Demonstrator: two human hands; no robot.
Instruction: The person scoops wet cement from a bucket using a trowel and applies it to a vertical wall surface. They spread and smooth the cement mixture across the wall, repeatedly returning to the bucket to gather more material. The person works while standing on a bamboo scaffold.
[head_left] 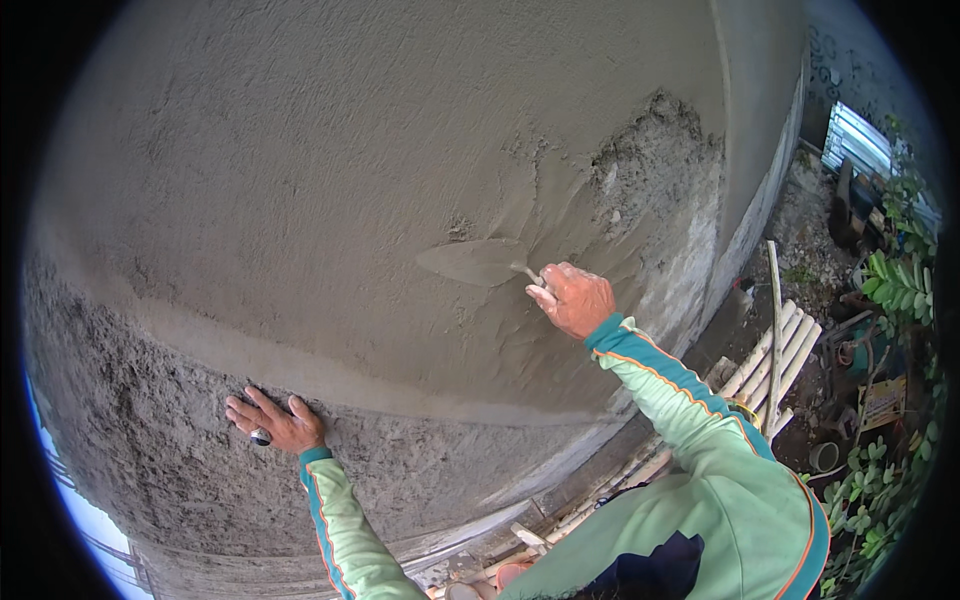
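My right hand is closed round the handle of a trowel. Its pointed blade lies against the wet grey plaster of the wall, with the tip toward the left. Smeared ridges of plaster and a rough, crumbly patch are to the right of and above the blade. My left hand rests with fingers spread on the coarse, unsmoothed part of the wall, just below the smooth plaster's lower border. A dark-stoned ring sits on one of its fingers.
Bamboo poles form a platform beside and below me on the right. Farther right are leafy green plants, a corrugated metal sheet, a round pot and scattered debris. A vertical wall corner runs along the right of the plaster.
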